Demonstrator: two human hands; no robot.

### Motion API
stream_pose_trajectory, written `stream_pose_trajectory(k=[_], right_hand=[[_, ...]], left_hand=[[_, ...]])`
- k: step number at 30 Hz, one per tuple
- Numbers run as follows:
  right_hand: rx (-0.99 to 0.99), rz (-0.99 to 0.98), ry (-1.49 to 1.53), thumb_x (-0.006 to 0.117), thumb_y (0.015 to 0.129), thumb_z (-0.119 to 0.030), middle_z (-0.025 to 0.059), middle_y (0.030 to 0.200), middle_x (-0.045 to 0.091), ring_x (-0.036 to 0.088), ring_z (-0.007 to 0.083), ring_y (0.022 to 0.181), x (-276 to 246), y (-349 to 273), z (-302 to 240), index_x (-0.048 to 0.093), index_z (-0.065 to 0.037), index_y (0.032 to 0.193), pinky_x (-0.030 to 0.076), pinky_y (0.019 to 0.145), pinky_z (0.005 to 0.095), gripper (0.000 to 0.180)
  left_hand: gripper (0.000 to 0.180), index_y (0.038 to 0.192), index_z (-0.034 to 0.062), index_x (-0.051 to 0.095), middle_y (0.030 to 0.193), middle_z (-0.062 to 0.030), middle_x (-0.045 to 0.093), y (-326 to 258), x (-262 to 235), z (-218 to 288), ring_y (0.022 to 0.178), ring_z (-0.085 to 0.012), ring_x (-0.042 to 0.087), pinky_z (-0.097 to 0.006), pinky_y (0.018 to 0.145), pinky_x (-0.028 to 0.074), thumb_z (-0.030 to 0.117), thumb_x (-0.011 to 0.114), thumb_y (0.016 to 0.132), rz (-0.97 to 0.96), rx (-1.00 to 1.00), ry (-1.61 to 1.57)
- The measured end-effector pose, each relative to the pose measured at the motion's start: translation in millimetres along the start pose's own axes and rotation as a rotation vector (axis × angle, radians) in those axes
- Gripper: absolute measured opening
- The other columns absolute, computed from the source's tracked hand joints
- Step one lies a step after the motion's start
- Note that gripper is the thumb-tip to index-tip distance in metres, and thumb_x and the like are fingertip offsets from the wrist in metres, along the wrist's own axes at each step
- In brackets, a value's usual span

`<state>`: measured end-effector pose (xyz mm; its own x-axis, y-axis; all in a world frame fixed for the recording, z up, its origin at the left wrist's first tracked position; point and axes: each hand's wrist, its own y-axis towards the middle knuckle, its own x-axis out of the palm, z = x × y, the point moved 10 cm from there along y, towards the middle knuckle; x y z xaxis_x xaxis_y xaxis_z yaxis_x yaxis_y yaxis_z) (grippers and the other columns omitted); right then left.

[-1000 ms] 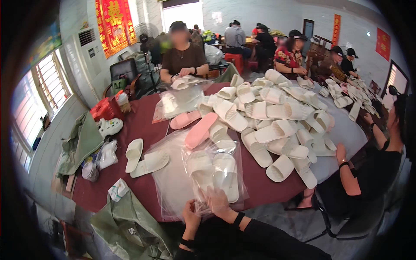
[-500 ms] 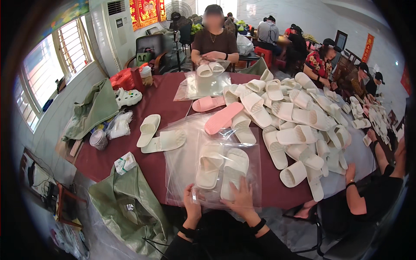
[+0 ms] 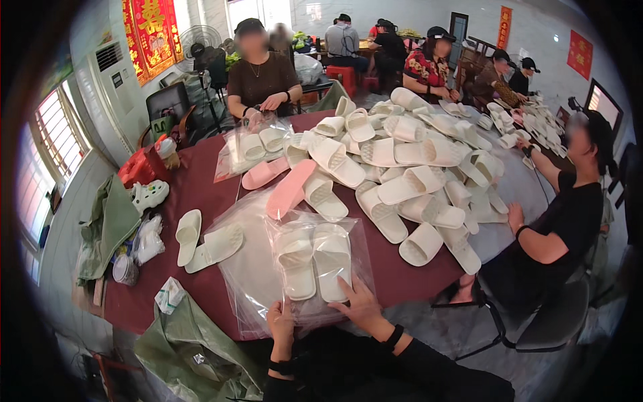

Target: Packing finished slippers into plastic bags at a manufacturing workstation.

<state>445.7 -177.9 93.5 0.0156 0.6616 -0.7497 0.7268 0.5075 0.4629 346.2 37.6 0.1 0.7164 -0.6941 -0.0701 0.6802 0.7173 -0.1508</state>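
Note:
In front of me a pair of white slippers (image 3: 297,271) lies side by side, toes pointing away, inside a clear plastic bag (image 3: 360,251). The bag rests on a stack of similar clear bags (image 3: 244,281). My left hand (image 3: 280,321) pinches the bag's near left edge beside the left heel. With fingers spread, my right hand (image 3: 362,307) touches the bag by the right slipper's heel. Just beyond the bag lie a pink slipper (image 3: 291,189), sole up, and another pink slipper (image 3: 265,173).
A large heap of white slippers (image 3: 415,161) covers the table's right side. Two loose white slippers (image 3: 214,246) lie left of the bags. A green sack (image 3: 194,352) hangs at the near left. Co-workers sit opposite and to the right, one handling bagged slippers (image 3: 261,142).
The view has turned right. The right slipper now lies straight and level with the left one in the bag. My right hand has shifted from on top of its heel to its right edge.

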Motion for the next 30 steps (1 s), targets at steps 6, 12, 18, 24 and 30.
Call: stream_pose_trajectory(k=[6, 12, 18, 24, 30], right_hand=[[-0.057, -0.153, -0.1, 0.071, 0.072, -0.049, 0.0271, 0.132, 0.044, 0.051, 0.0397, 0.113, 1.8, 4.4, 0.7, 0.047, -0.013, 0.134, 0.044, 0.093, 0.0401, 0.076], [-0.137, -0.164, -0.135, 0.068, 0.074, -0.048, 0.0256, 0.119, 0.053, 0.056, 0.0365, 0.104, 1.7, 2.1, 5.0, 0.051, -0.01, 0.129, 0.05, 0.083, 0.0391, 0.069], [-0.042, -0.142, -0.173, 0.063, 0.08, -0.043, 0.0194, 0.099, 0.061, 0.062, 0.0279, 0.088, 1.9, -2.9, 5.6, 0.057, -0.008, 0.12, 0.053, 0.063, 0.0343, 0.053], [-0.151, -0.004, -0.25, 0.057, 0.086, -0.034, 0.0138, 0.085, 0.061, 0.063, 0.0261, 0.078, 11.2, -11.9, 11.0, 0.058, -0.007, 0.118, 0.051, 0.055, 0.0341, 0.041], [-0.023, -0.038, -0.177, 0.052, 0.081, -0.013, 0.0095, 0.091, 0.06, 0.062, 0.0283, 0.071, -7.4, -2.0, 12.6, 0.06, -0.012, 0.116, 0.052, 0.055, 0.0385, 0.036]], left_hand=[[0.024, 0.079, 0.0038, 0.049, 0.059, 0.0034, 0.044, -8.9, -6.4, 6.3, 0.055, -0.0033, 0.039, -0.021, 0.048, 0.033, 0.016, 0.046, 0.098, 0.103, 0.076, -0.182], [0.02, 0.08, 0.0043, 0.048, 0.065, 0.0032, 0.046, -15.2, -4.2, 10.0, 0.057, -0.002, 0.041, -0.019, 0.048, 0.033, 0.011, 0.045, 0.098, 0.086, 0.09, -0.293], [0.016, 0.086, 0.0036, 0.051, 0.064, 0.0044, 0.044, -16.7, -13.8, 18.7, 0.053, -0.0022, 0.041, -0.02, 0.045, 0.033, 0.015, 0.049, 0.097, 0.136, 0.464, 0.008], [0.024, 0.088, 0.0033, 0.053, 0.058, 0.0049, 0.039, -16.1, -5.4, 6.1, 0.046, -0.0054, 0.038, -0.023, 0.042, 0.034, 0.024, 0.047, 0.099, 0.051, 0.106, -0.267], [0.033, 0.082, 0.0038, 0.051, 0.054, 0.0019, 0.04, -24.2, 3.2, 31.7, 0.044, -0.0068, 0.039, -0.024, 0.041, 0.033, 0.03, 0.041, 0.1, 0.047, 0.184, -0.02]])
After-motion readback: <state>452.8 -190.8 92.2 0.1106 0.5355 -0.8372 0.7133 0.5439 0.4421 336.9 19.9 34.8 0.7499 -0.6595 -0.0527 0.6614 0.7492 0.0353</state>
